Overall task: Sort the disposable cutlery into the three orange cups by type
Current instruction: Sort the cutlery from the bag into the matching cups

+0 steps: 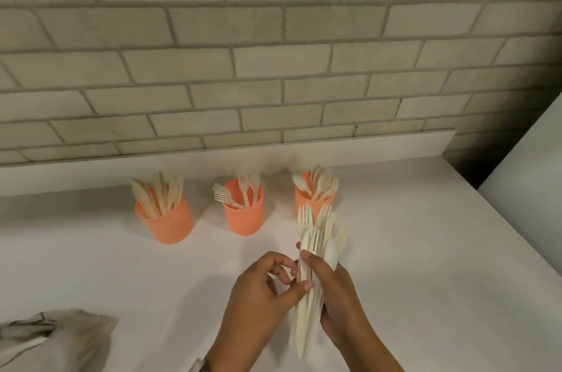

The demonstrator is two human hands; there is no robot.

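Low in the frame, right of centre, I see my right hand (340, 298) wrapped around a bundle of pale cutlery (316, 268), gripping the handles so the fork tines and spoon bowls point up toward the frame's middle. My left hand (261, 289) sits just beside it, thumb and fingertips pinching at the bundle's left edge; I cannot tell which single piece it holds. At the lower left corner lies a crumpled paper bag (60, 332) on the white counter (425, 265). Further back, three orange cups stand in a row: the knife cup (165, 219) on the left, the fork cup (243, 210) in the centre, the spoon cup (313, 195) to the right, partly behind the bundle. A grey brick wall (273, 52) fills the upper frame.
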